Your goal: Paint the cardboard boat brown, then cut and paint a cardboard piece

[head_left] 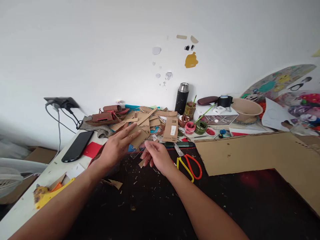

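My left hand [117,146] is over the near side of the scrap heap, its fingers closed along a small flat piece of cardboard [139,138]. Just right of it, my right hand [158,156] has its fingers curled in and the thumb against them. A small cardboard scrap [141,163] shows by those fingertips; whether they grip it I cannot make out. Beside my right wrist lie scissors [187,165] with one yellow and one red handle, blades apart. Behind both hands is a heap of cut cardboard strips [147,119].
A large cardboard sheet [240,151] covers the right of the dark mat [150,206]. Open paint jars [190,127] and a black flask [182,99] stand at the back. Brown model boats [106,116] are left of the heap. A phone [78,146] and yellow glue gun [53,196] lie left.
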A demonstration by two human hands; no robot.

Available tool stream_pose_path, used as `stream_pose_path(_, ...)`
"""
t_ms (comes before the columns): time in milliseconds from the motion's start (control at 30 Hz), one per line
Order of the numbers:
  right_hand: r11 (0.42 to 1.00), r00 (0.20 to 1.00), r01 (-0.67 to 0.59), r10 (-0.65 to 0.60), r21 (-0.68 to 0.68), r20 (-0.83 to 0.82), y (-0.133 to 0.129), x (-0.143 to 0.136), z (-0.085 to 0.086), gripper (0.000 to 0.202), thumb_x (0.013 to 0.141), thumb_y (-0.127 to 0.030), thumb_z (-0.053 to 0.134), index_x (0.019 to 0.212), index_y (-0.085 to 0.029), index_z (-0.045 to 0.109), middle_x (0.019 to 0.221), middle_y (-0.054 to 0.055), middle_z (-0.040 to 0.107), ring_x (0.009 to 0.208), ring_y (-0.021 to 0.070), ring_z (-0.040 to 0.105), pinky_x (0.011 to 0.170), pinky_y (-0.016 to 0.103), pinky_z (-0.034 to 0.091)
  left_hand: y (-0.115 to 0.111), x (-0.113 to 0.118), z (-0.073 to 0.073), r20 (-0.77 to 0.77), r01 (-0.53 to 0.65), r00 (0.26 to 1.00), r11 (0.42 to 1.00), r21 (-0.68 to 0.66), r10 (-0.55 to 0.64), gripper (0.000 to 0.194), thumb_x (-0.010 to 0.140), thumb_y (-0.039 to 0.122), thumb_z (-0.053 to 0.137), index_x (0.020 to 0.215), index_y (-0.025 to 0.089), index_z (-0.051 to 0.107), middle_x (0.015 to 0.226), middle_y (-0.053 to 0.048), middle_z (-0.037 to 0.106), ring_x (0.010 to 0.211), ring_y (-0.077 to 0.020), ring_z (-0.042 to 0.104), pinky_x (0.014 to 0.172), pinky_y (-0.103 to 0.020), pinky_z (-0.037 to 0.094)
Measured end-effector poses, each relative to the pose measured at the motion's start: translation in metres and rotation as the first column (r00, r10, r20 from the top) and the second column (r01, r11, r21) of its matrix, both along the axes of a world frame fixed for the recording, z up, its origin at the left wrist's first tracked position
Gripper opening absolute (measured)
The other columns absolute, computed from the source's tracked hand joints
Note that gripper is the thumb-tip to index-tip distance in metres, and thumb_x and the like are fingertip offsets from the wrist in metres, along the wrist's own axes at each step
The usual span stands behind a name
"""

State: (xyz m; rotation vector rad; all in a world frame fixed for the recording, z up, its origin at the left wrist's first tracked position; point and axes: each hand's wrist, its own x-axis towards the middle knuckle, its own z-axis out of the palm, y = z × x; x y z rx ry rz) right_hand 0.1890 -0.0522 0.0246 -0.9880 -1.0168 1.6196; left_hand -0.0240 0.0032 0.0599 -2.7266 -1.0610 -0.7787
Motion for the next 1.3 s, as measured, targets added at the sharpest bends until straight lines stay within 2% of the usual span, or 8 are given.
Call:
stream_pose_path(300, 0.981, 0.977, 0.194, -0.195, -0.017, -0.082, 0.012, 0.018, 0.002, 0.06, 0.079, -0.079, 0.075, 0.075, -0.021, 0.06, 0.059, -0.001, 0.063, 0.042, 0.0117, 0.058, 0.037, 0.022, 0.033, -0.008, 0.039, -0.022, 0.145, 0.089, 0.987, 0.99, -0.11, -0.073, 0.069, 0.1, 0.009, 0.047, 0.165, 0.032, 0.048, 0.17, -0.011, 0.047, 0.147, -0.0314, 0.058, 0.117, -0.048, 0.053)
stream_pose_path(467, 0.971, 0.969, 0.239, -0.239, -0.01, -0.056, 0.016, 0.028, 0.006, 0.059, 0.078, -0.076, 0.078, 0.071, -0.021, 0.057, 0.055, -0.002, 0.059, 0.042, 0.0129, 0.059, 0.037, 0.022, 0.032, -0.005, 0.032, -0.016, 0.383, 0.04, 0.918, 0.936, -0.349, 0.104, 0.078, 0.094, 0.015, 0.052, 0.169, 0.027, 0.038, 0.168, -0.013, 0.049, 0.152, -0.0311, 0.051, 0.124, -0.052, 0.042)
stream_pose_path(567, 0.967, 0.967, 0.254, -0.254, 0.018, 0.002, 0.016, 0.032, 0.007, 0.057, 0.08, -0.074, 0.077, 0.07, -0.022, 0.056, 0.053, -0.003, 0.057, 0.042, 0.0134, 0.06, 0.037, 0.022, 0.033, 0.0, 0.025, -0.01, 0.543, 0.025, 0.759, 0.818, -0.575, 0.358, 0.063, 0.092, 0.025, 0.058, 0.155, 0.024, 0.058, 0.154, -0.012, 0.064, 0.139, -0.031, 0.061, 0.115, -0.045, 0.05)
stream_pose_path(667, 0.967, 0.965, 0.251, -0.254, 0.049, 0.065, 0.015, 0.033, 0.008, 0.055, 0.085, -0.072, 0.074, 0.07, -0.022, 0.056, 0.053, -0.003, 0.057, 0.043, 0.0134, 0.06, 0.038, 0.022, 0.034, 0.005, 0.025, -0.004, 0.626, 0.21, 0.596, 0.655, -0.726, 0.503, 0.032, 0.093, 0.044, 0.065, 0.109, 0.02, 0.079, 0.105, -0.01, 0.079, 0.095, -0.0266, 0.073, 0.084, -0.034, 0.058)
stream_pose_path(733, 0.966, 0.963, 0.251, -0.256, 0.063, 0.087, 0.015, 0.033, 0.007, 0.056, 0.087, -0.072, 0.072, 0.069, -0.022, 0.055, 0.054, -0.003, 0.057, 0.043, 0.013, 0.06, 0.039, 0.021, 0.034, 0.009, 0.028, 0.0, 0.667, 0.399, 0.515, 0.538, -0.742, 0.539, 0.04, 0.09, 0.057, 0.067, 0.082, 0.019, 0.074, 0.077, -0.008, 0.071, 0.069, -0.0218, 0.065, 0.064, -0.031, 0.053)
stream_pose_path(867, 0.965, 0.956, 0.245, -0.256, 0.091, 0.146, 0.016, 0.035, 0.004, 0.055, 0.088, -0.071, 0.071, 0.069, -0.022, 0.054, 0.054, -0.003, 0.058, 0.044, 0.0129, 0.062, 0.039, 0.021, 0.035, 0.018, 0.029, 0.009, 0.648, 0.554, 0.371, 0.401, -0.729, 0.666, 0.063, 0.074, 0.08, 0.074, 0.079, 0.017, 0.073, 0.066, -0.004, 0.062, 0.055, -0.0158, 0.051, 0.05, -0.028, 0.042)
stream_pose_path(1067, 0.965, 0.958, 0.249, -0.258, 0.087, 0.124, 0.017, 0.037, 0.005, 0.057, 0.086, -0.073, 0.073, 0.071, -0.022, 0.055, 0.053, -0.004, 0.059, 0.042, 0.0125, 0.06, 0.037, 0.02, 0.035, 0.021, 0.031, 0.012, 0.617, 0.479, 0.453, 0.408, -0.777, 0.644, 0.051, 0.062, 0.058, 0.097, 0.068, 0.017, 0.069, 0.062, 0.004, 0.047, 0.05, -0.0068, 0.036, 0.044, -0.019, 0.025)
stream_pose_path(1300, 0.952, 0.949, 0.298, -0.303, 0.066, 0.084, 0.016, 0.038, 0.008, 0.052, 0.085, -0.07, 0.075, 0.079, -0.02, 0.062, 0.053, -0.005, 0.059, 0.038, 0.01, 0.054, 0.036, 0.019, 0.035, 0.011, 0.051, -0.004, 0.672, 0.525, 0.327, 0.464, -0.714, 0.665, 0.052, 0.067, 0.059, 0.094, 0.068, 0.019, 0.06, 0.048, 0.007, 0.042, 0.042, -0.0066, 0.031, 0.041, -0.019, 0.019)
